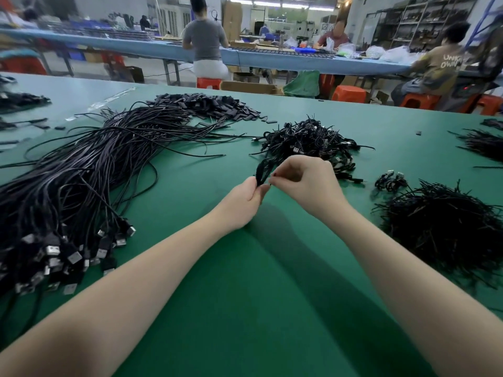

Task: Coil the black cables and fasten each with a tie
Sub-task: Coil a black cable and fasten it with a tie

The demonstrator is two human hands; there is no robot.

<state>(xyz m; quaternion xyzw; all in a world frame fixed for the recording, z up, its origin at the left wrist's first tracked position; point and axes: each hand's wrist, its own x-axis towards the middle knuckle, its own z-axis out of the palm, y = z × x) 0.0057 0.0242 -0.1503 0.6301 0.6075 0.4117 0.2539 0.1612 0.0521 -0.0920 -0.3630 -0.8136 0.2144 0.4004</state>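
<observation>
My left hand [249,200] grips the lower end of a small coiled black cable [263,170] above the green table [245,281]. My right hand [304,180] pinches something thin at the coil's lower end, probably a tie; it is too small to tell. A big bundle of loose black cables [81,172] with USB plugs lies at the left. A heap of coiled, tied cables [310,140] sits just behind my hands. A pile of black ties [446,232] lies at the right.
Flat black pieces [206,104] are heaped at the back centre. One coiled cable [390,182] lies alone right of my hands. More cables [484,142] sit at the far right edge. Three people work at a long blue bench [272,58] beyond the table.
</observation>
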